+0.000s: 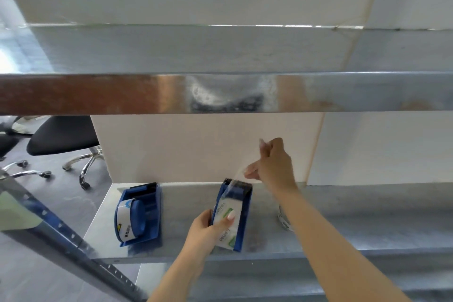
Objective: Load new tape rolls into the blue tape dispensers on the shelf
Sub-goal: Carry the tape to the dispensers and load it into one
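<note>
Working at the right-hand blue dispenser, standing near the front edge of the metal shelf, well apart from the left-hand blue dispenser, which is already carrying its own loaded roll. Bracing with the left hand: curling the fingers round the dispenser's left wall and pressing the thumb down on the white, green-printed tape roll seated inside. Pinching the free end of the clear strip with the right hand, bunching the fingers tight, poking one finger out toward the serrated cutter, and holding the film up and back above the teeth. Probably dealing with a light roll on a stiff core, turning freely on its hub, hence needing that thumb against spinning or lifting. Likely handling thin, limp, sticky film, prone to folding on itself, clinging to skin, or tearing crooked under a twist. Best taking the strip at its very end, across the full width, pulling it taut and flat. Best taking the dispenser by its side walls, away from the sharp teeth. Judging the plastic body light enough for skidding on smooth metal without a steadying hand. Leaving unnamed a round thing partly hidden behind the right forearm.
</note>
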Demonstrator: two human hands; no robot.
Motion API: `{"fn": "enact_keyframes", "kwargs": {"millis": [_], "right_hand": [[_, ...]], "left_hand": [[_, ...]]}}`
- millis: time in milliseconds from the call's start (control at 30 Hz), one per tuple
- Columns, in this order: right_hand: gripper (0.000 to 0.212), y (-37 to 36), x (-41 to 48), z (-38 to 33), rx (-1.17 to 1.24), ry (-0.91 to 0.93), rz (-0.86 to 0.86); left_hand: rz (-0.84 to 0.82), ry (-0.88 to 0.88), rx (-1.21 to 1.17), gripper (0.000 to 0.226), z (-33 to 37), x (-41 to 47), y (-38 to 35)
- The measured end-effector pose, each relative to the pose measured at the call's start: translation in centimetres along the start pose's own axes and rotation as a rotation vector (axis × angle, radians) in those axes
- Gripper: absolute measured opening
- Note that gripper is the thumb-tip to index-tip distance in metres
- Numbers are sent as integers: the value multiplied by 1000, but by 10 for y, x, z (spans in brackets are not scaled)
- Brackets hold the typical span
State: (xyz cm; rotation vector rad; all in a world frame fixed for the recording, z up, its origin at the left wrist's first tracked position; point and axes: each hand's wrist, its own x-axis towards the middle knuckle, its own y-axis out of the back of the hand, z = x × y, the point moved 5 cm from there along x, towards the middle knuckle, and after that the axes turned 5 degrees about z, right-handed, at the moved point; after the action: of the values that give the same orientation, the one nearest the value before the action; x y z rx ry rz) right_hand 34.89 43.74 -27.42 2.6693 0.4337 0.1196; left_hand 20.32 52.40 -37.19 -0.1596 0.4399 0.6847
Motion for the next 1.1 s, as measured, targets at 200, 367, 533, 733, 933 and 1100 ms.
{"fn": "enact_keyframes", "kwargs": {"millis": [200, 367, 533, 733, 933, 1100], "right_hand": [[23, 23, 14, 38, -84, -195, -31], [17, 25, -2, 91, 273, -642, -49], [16, 16, -16, 101, 751, -870, -42], [24, 12, -15, 94, 678, -809, -77], [14, 12, -12, 84, 610, -746, -132], [35, 11, -10, 81, 575, -671, -104]], "left_hand": [[43, -18, -45, 16, -4, -4, 0], [30, -54, -62, 18, -5, -8, 0], [21, -75, -66, 19, -7, -11, 1], [-14, -101, -85, 17, -11, -15, 2], [-44, -113, -100, 19, -12, -17, 2], [-54, -128, -97, 19, -14, -17, 4]]}}
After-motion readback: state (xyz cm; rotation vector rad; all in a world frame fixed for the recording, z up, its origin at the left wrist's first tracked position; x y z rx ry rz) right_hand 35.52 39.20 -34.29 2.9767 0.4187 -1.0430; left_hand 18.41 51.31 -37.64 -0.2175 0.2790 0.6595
